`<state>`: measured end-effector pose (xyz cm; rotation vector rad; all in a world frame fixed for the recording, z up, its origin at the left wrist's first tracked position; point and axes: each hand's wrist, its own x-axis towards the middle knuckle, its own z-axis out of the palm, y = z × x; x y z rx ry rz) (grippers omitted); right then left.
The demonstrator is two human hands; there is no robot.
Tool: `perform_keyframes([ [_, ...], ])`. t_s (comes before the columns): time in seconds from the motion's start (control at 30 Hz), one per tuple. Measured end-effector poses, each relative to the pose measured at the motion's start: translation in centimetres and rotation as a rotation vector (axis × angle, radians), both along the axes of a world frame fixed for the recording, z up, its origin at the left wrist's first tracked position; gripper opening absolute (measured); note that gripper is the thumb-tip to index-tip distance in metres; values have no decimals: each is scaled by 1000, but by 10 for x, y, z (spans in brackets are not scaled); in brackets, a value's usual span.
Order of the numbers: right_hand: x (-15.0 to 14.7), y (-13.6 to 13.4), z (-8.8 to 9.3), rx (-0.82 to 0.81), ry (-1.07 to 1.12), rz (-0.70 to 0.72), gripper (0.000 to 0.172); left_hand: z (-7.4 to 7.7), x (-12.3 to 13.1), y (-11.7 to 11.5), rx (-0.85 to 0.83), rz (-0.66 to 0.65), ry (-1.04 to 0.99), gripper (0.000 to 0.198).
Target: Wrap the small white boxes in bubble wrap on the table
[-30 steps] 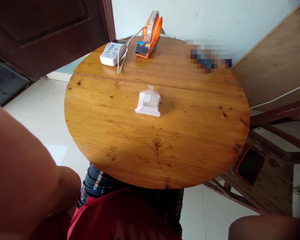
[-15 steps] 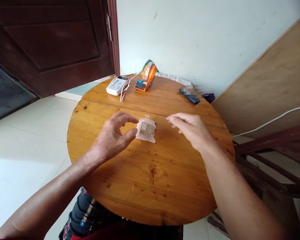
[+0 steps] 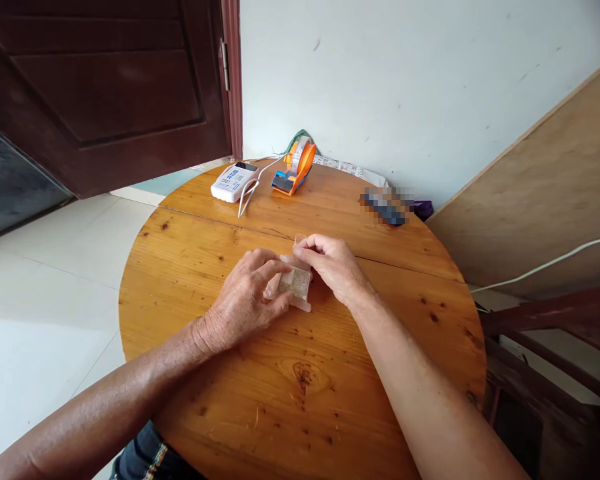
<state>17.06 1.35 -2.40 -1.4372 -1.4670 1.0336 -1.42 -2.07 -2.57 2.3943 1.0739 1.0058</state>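
Note:
A small, flat, squarish packet (image 3: 296,285) lies near the middle of the round wooden table, a brownish-grey piece showing through pale translucent bubble wrap. From the left, my left hand (image 3: 253,290) holds it, fingers over its top and thumb along its near edge, covering the packet's left part. At the far edge, my right hand (image 3: 330,263) pinches a strip of clear tape (image 3: 300,240) between thumb and forefinger. The tape rises slightly from the packet, and its lower end is hard to see behind the fingers.
An orange tape dispenser (image 3: 296,167) stands at the table's back. Left of it sits a white box-like device (image 3: 234,182) with a white cable (image 3: 250,190). A dark, partly blurred object (image 3: 385,207) lies back right. The wooden table (image 3: 300,400) borders a wall (image 3: 380,80).
Both hands have moved in to the packet from either side. My left hand has taken hold of it, and my right hand now pinches the tape strip at its far edge.

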Motion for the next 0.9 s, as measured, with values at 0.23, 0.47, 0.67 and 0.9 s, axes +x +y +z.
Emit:
perform_keyframes([
  [0.23, 5, -12, 9, 44, 74, 86, 12, -4, 3, 3, 7, 1, -14, 26],
  [0.47, 7, -27, 26, 218, -267, 175, 13, -4, 2, 7, -30, -5, -26, 28],
  [0.67, 16, -33, 35, 420, -571, 340, 18, -2, 3, 6, -69, -8, -37, 30],
  [0.9, 28, -40, 47, 476, -763, 475, 22, -2, 2, 4, -12, -44, -35, 23],
])
